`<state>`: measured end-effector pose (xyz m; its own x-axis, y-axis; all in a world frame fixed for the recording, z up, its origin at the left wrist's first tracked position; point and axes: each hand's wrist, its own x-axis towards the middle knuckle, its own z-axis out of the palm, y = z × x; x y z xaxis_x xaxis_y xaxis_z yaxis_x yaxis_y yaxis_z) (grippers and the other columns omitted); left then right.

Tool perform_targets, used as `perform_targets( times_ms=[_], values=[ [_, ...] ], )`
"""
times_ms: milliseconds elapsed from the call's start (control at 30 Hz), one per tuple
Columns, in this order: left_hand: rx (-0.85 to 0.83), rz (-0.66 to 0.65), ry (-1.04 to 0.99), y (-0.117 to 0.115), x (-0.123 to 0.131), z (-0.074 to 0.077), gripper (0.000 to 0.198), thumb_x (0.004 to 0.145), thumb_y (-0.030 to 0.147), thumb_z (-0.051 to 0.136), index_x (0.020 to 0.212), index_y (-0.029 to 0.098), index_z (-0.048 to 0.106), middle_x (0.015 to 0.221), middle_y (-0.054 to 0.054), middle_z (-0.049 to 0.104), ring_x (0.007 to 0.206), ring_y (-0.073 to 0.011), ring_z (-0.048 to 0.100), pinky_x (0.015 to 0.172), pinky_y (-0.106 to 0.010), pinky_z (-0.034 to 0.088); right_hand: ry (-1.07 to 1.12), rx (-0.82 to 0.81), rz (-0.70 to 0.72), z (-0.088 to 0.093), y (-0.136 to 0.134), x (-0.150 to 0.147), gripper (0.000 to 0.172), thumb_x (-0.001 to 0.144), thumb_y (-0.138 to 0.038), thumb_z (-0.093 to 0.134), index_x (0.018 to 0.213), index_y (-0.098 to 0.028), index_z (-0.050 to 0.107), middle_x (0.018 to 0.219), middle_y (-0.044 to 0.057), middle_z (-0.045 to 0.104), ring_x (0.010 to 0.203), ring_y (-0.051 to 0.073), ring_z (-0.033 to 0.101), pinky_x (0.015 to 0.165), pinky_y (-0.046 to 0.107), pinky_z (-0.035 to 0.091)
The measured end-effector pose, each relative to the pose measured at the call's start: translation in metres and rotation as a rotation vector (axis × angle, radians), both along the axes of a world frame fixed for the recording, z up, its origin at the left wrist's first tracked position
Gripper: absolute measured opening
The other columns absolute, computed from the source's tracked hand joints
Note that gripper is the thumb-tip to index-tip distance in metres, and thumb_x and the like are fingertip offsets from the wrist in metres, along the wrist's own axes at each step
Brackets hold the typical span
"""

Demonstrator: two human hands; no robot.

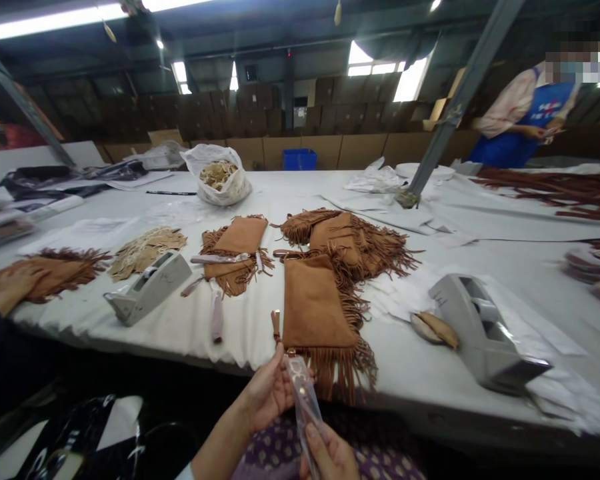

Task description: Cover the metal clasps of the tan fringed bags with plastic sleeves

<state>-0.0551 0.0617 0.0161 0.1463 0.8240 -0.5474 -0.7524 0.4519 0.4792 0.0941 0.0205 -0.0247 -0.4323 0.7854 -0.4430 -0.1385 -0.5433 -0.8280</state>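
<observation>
A brown suede pouch point(313, 300) with long fringe lies at the table's front edge, a small zip-pull tassel point(276, 325) at its left side. From its lower left corner, by a small metal clasp, a strap in a clear plastic sleeve point(305, 393) runs down toward me. My left hand point(270, 390) is closed about the strap's upper end, thumb near the clasp; the exact grip is partly hidden. My right hand point(333, 453) pinches the lower part of the sleeved strap. Behind lie more fringed pouches point(335, 233), and another stack point(243, 237) with wrapped straps point(217, 313).
Tape dispensers stand left point(153, 287) and right point(485, 333), the right one beside a small tan oval piece point(435, 330). Tan tags point(147, 252) and a plastic bag point(220, 177) lie farther back. Another person's hand point(17, 283) rests on a pouch. A metal post point(445, 123) rises right.
</observation>
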Motion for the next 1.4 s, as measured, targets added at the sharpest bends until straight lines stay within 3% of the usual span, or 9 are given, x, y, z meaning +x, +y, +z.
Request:
perform_targets(
  times_ms=[167, 333, 433, 567, 667, 767, 933, 1233, 1400],
  values=[
    [0.046, 0.069, 0.19, -0.04, 0.017, -0.005, 0.035, 0.078, 0.047, 0.065, 0.088, 0.013, 0.06, 0.075, -0.007, 0.068, 0.063, -0.0138, 0.063, 0.058, -0.021, 0.046, -0.013, 0.026, 0.034, -0.003, -0.003, -0.01, 0.058, 0.067, -0.072, 0.058, 0.077, -0.016, 0.058, 0.041, -0.003, 0.051, 0.03, 0.006, 0.035, 0.032, 0.017, 0.025],
    [0.077, 0.167, 0.337, -0.034, 0.016, -0.015, 0.037, 0.069, 0.046, 0.072, 0.076, 0.014, 0.057, 0.059, 0.0, 0.06, 0.051, -0.0091, 0.053, 0.051, -0.019, 0.04, -0.21, 0.208, 0.189, -0.002, -0.004, -0.015, 0.064, 0.072, -0.078, 0.041, 0.06, -0.017, 0.055, 0.047, 0.001, 0.056, 0.04, 0.012, 0.048, 0.039, 0.022, 0.035],
    [0.097, 0.077, 0.478, -0.028, -0.006, -0.017, 0.035, 0.07, 0.047, 0.07, 0.077, 0.016, 0.056, 0.053, 0.004, 0.055, 0.041, -0.0063, 0.043, 0.043, -0.018, 0.03, -0.429, 0.466, 0.134, 0.006, 0.006, -0.008, 0.059, 0.079, -0.069, 0.041, 0.062, -0.017, 0.062, 0.054, 0.003, 0.06, 0.056, 0.018, 0.058, 0.049, 0.024, 0.043],
    [0.236, -0.095, 0.726, -0.031, -0.033, -0.012, 0.033, 0.072, 0.044, 0.068, 0.085, 0.014, 0.062, 0.055, 0.004, 0.054, 0.044, -0.0064, 0.041, 0.044, -0.019, 0.026, -0.582, 0.657, 0.01, 0.021, 0.033, -0.001, 0.043, 0.084, -0.053, 0.046, 0.098, -0.019, 0.07, 0.077, 0.007, 0.071, 0.071, 0.021, 0.066, 0.061, 0.025, 0.05],
    [0.233, -0.173, 0.702, -0.036, -0.036, -0.011, 0.037, 0.076, 0.047, 0.063, 0.091, 0.013, 0.063, 0.055, 0.004, 0.054, 0.041, -0.0056, 0.036, 0.043, -0.02, 0.023, -0.645, 0.821, 0.04, 0.031, 0.056, -0.008, 0.041, 0.087, -0.043, 0.044, 0.11, -0.017, 0.066, 0.091, 0.01, 0.072, 0.076, 0.022, 0.068, 0.066, 0.026, 0.051],
    [0.214, -0.157, 0.652, -0.041, -0.031, -0.016, 0.041, 0.074, 0.049, 0.064, 0.092, 0.013, 0.061, 0.055, 0.003, 0.055, 0.041, -0.0057, 0.037, 0.042, -0.019, 0.024, -0.685, 0.961, 0.14, 0.034, 0.073, -0.022, 0.039, 0.089, -0.032, 0.041, 0.121, -0.018, 0.059, 0.095, 0.009, 0.073, 0.081, 0.021, 0.069, 0.071, 0.026, 0.051],
    [0.174, -0.128, 0.58, -0.049, -0.029, -0.027, 0.05, 0.071, 0.054, 0.066, 0.098, 0.013, 0.06, 0.056, 0.002, 0.058, 0.039, -0.0059, 0.039, 0.041, -0.019, 0.026, -0.732, 1.136, 0.296, 0.025, 0.083, -0.037, 0.031, 0.09, -0.026, 0.042, 0.111, -0.025, 0.064, 0.091, 0.006, 0.074, 0.083, 0.019, 0.069, 0.075, 0.023, 0.048],
    [0.172, 0.039, 0.548, -0.04, -0.014, -0.018, 0.043, 0.067, 0.049, 0.073, 0.082, 0.009, 0.066, 0.061, -0.002, 0.062, 0.05, -0.008, 0.049, 0.051, -0.019, 0.035, -0.598, 1.041, 0.299, 0.025, 0.089, -0.037, 0.026, 0.087, -0.026, 0.046, 0.097, -0.027, 0.071, 0.091, 0.004, 0.074, 0.084, 0.021, 0.069, 0.075, 0.027, 0.047],
    [0.166, 0.096, 0.593, -0.028, -0.004, -0.024, 0.044, 0.068, 0.053, 0.069, 0.077, 0.01, 0.065, 0.056, 0.0, 0.058, 0.045, -0.0075, 0.046, 0.046, -0.019, 0.03, -0.564, 0.995, 0.317, 0.025, 0.093, -0.037, 0.025, 0.084, -0.025, 0.048, 0.091, -0.025, 0.072, 0.087, 0.005, 0.074, 0.082, 0.022, 0.068, 0.073, 0.027, 0.046]
  ],
)
